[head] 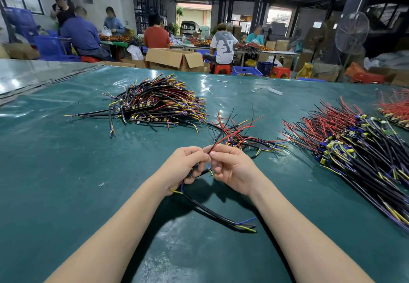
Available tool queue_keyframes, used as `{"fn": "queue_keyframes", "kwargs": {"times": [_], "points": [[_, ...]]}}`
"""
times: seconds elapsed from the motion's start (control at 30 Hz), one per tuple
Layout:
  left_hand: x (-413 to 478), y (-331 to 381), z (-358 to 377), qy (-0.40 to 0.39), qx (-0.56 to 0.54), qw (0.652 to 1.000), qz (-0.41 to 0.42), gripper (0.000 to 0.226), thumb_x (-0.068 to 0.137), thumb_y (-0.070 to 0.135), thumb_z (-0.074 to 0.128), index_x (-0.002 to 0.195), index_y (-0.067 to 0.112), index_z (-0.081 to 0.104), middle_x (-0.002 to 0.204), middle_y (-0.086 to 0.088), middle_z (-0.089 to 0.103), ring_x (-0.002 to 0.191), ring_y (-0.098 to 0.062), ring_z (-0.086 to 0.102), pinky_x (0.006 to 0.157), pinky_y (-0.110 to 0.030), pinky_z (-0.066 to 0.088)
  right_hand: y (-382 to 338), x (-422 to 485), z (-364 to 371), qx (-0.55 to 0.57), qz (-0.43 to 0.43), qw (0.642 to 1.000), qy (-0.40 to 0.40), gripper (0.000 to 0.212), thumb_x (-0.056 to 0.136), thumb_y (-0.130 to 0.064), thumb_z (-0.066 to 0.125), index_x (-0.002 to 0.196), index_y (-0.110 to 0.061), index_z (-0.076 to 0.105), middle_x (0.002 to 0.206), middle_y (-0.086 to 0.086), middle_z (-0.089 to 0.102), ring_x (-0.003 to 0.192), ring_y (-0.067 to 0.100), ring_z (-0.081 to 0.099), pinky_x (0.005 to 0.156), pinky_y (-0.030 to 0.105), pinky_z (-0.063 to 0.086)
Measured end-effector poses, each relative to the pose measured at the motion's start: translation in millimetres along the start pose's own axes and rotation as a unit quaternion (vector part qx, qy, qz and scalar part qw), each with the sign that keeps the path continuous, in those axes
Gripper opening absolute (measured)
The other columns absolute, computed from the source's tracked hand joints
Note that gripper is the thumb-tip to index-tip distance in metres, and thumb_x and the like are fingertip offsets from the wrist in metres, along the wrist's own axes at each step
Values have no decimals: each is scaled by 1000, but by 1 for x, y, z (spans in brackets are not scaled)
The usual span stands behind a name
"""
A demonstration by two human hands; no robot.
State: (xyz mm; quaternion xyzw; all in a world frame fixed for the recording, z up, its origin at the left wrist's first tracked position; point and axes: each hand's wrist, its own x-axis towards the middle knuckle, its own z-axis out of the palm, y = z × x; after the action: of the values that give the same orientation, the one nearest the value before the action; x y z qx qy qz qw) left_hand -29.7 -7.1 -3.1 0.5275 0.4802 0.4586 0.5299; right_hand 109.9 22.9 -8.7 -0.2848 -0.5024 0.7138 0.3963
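Red wire (222,141) of one harness is pinched between thumb and forefinger of the right hand (232,170). The left hand (186,165) is curled round the harness body, which is mostly hidden in the palm. Both hands meet fingertip to fingertip, low over the counter (88,172), near its front middle. The black cable (210,210) of the same harness trails from under the left hand toward the viewer, and its blue and yellow ends lie on the cover.

Step, as judged: one unit is singled out and its leads are being separated or straightened. It is not yet laid on either heap.

Next move likely calls for a firm left grip while the right draws the red lead free of the loose bunch (239,136) just beyond the fingers. Tangling there is the risk.

Surface: glossy dark-green sheet, creased, with lamp glare and a few scraps. A multicolour heap (159,103) lies at left-centre and a larger red-black heap (354,156) at right, well apart.

Room: dim workshop. Seated workers at far tables, an open cardboard box (174,58), red stools (280,72), a standing fan (352,35).
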Motion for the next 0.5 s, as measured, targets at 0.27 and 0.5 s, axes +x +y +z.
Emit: {"fn": "queue_keyframes", "kwargs": {"times": [0.27, 0.5], "points": [[-1, 0, 1, -24, 12, 1000, 7, 24, 87, 3, 46, 65, 13, 48, 42, 6, 44, 34, -5, 31, 33, -9, 17, -4, -3, 3, 43, 15, 999, 3, 36, 88, 6, 41, 65, -7, 64, 43, -2, 48, 32, 4, 40, 35, 12, 32], [-1, 1, 1, -20, 43, 999, 17, 30, 89, 1, 44, 62, 15, 45, 41, 8, 44, 33, -3, 31, 34, -9, 17, -6, -1, 4, 50, 12, 997, 65, 34, 89, 5, 44, 63, -7, 63, 42, -2, 53, 33, 2, 46, 33, 10, 31]]}}
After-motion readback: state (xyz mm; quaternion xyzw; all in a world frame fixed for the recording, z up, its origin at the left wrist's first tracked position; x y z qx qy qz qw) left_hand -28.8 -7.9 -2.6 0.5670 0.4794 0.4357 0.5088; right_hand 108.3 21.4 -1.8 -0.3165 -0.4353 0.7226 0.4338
